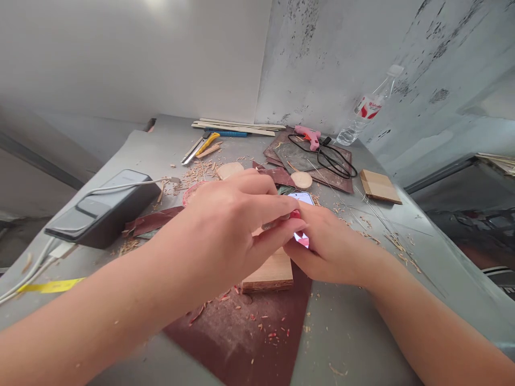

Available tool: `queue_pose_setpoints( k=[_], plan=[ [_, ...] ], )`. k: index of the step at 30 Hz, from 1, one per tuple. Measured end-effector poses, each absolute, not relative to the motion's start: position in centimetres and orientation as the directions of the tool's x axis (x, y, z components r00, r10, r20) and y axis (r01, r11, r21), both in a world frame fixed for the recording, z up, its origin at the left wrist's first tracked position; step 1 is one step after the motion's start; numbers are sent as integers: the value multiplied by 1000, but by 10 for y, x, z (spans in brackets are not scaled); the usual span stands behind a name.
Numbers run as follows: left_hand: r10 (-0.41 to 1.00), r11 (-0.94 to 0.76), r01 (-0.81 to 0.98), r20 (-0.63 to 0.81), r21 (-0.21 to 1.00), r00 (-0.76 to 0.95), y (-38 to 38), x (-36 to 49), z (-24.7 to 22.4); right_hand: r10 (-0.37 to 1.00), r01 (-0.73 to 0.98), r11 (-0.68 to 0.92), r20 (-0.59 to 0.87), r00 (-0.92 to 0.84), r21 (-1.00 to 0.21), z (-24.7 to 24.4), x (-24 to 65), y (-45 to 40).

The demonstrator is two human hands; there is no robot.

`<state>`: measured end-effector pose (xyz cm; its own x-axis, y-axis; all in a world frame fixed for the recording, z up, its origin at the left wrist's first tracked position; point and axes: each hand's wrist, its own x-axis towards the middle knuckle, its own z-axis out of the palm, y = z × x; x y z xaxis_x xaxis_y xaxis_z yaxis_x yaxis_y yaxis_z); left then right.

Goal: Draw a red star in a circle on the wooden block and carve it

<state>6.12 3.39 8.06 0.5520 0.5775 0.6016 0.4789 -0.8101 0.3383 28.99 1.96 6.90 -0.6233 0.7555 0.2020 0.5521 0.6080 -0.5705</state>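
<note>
My left hand (241, 214) pinches thumb and index finger over a small red piece (295, 214). A greyish bit shows between the same fingers, too covered to name. My right hand (333, 244) is closed against the left fingertips; its fingers are mostly hidden, and what they grip cannot be made out. Just beyond the hands lies a phone (301, 198) with a lit screen, partly covered. Under them a wooden block (269, 276) rests on a dark brown sheet (241, 338), which looks like sandpaper and is strewn with red shavings.
Left stands a black box-shaped device (108, 209) with white cables. At the back are a yellow utility knife (207, 145), wooden strips (237, 126), a pink glue gun (309, 136) and a water bottle (367, 110). A second wooden block (380, 186) sits right. Wood discs and shavings lie around.
</note>
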Motion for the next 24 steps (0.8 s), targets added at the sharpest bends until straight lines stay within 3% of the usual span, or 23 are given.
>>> queue_pose_setpoints(
  k=[24],
  plan=[
    [558, -828, 433, 597, 356, 577, 35, 58, 81, 754, 578, 635, 250, -607, -513, 67, 294, 16]
  ],
)
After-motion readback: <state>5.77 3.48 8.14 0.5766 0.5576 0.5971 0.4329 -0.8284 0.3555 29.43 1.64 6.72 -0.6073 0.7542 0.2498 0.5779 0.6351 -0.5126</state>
